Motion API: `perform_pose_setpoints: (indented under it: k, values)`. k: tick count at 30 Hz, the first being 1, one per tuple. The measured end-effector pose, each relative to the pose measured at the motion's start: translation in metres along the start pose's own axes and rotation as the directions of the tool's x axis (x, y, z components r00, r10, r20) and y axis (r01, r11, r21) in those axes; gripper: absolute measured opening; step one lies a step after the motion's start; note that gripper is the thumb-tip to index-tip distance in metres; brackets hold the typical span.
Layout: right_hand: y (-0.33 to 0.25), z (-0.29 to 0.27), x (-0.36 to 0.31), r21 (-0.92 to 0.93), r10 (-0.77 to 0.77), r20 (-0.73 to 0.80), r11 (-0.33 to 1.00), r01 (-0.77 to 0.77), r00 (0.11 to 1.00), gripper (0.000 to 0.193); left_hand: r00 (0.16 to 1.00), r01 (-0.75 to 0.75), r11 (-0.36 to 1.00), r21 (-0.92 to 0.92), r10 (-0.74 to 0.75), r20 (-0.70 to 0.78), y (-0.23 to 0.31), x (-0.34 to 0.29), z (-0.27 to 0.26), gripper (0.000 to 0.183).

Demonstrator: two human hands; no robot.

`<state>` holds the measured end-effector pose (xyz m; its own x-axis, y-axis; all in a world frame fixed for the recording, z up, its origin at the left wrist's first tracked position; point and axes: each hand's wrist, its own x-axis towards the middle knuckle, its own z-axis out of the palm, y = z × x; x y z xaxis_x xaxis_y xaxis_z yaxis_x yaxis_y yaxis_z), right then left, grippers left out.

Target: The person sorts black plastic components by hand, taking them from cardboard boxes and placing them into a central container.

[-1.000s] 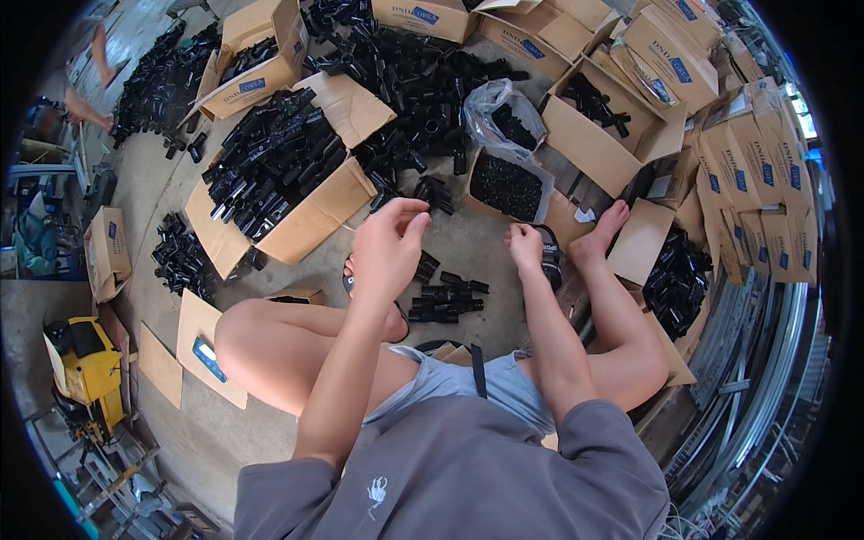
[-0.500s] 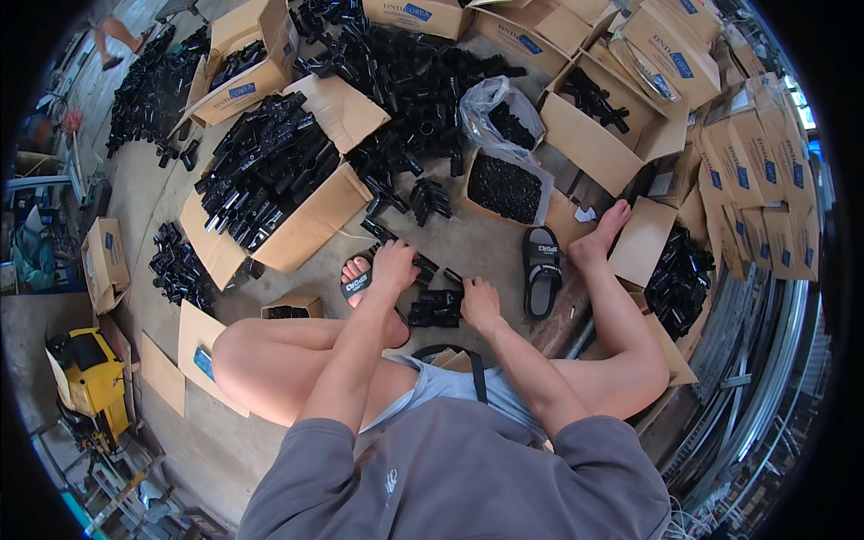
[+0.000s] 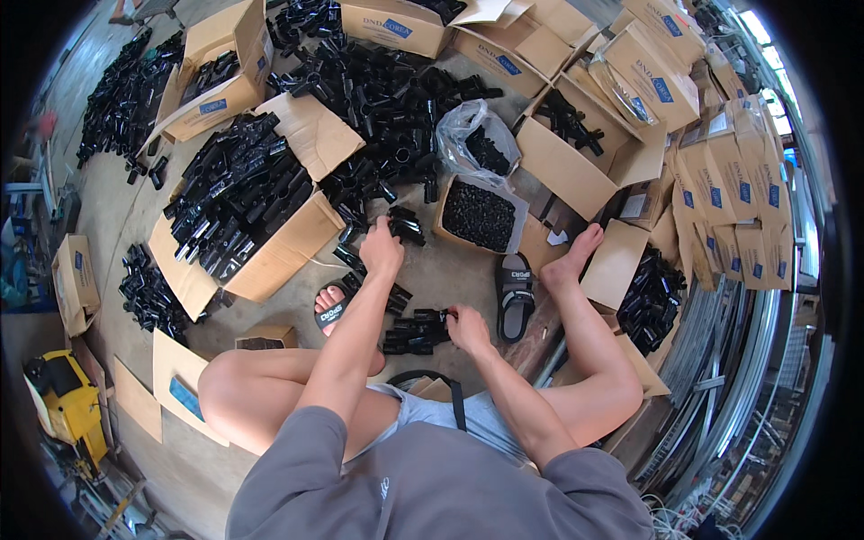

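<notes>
Head view, looking down at a person seated on a concrete floor. The left hand (image 3: 382, 252) reaches far, fingers closed on a black pipe joint (image 3: 405, 225) beside the heap of black fittings (image 3: 387, 99). The right hand (image 3: 468, 328) pinches a near row of assembled joints (image 3: 416, 331) just left of a slipper (image 3: 516, 283).

Even, diffuse daylight fills the scene, brightest at the upper right rim, where the glare washes out detail. Shadows are soft and short, lying close beneath the cardboard boxes (image 3: 270, 243) and the person's legs. The black fittings (image 3: 387, 90) lose surface detail in their dark masses. Fisheye distortion bends straight edges toward the rim, and a black vignette encloses the circular field. The centre is sharp; the periphery is compressed and softer.
</notes>
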<state>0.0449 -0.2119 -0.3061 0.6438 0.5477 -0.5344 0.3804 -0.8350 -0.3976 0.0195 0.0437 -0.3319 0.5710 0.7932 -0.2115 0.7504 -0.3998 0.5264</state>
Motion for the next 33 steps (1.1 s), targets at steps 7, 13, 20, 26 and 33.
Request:
perform_pose_setpoints:
  k: [7,13,20,26,33]
  values:
    - [-0.070,-0.036,0.023,0.663,0.122,-0.256,0.744,0.082,0.959,0.061,0.997,0.075,0.815,-0.574,-0.050,0.060,0.019,-0.040,0.000,0.043]
    - [-0.035,-0.069,0.010,0.642,0.337,-0.535,0.758,0.113,0.775,0.060,0.957,0.004,0.786,-0.619,0.177,0.231,0.070,-0.110,0.042,0.047]
    - [0.058,-0.102,-0.040,0.731,0.272,-0.547,0.616,0.294,0.791,0.031,0.701,0.379,0.376,-0.845,0.479,0.528,0.130,-0.155,0.014,0.039]
    - [0.026,-0.143,-0.095,0.877,0.061,-0.397,0.320,0.359,0.916,0.028,0.598,0.535,0.278,-0.798,0.543,0.590,0.120,-0.169,-0.037,0.034]
    - [0.008,-0.133,-0.121,0.877,-0.064,-0.389,0.278,0.391,0.919,0.024,0.584,0.571,0.323,-0.754,0.486,0.650,0.117,-0.216,-0.093,0.022]
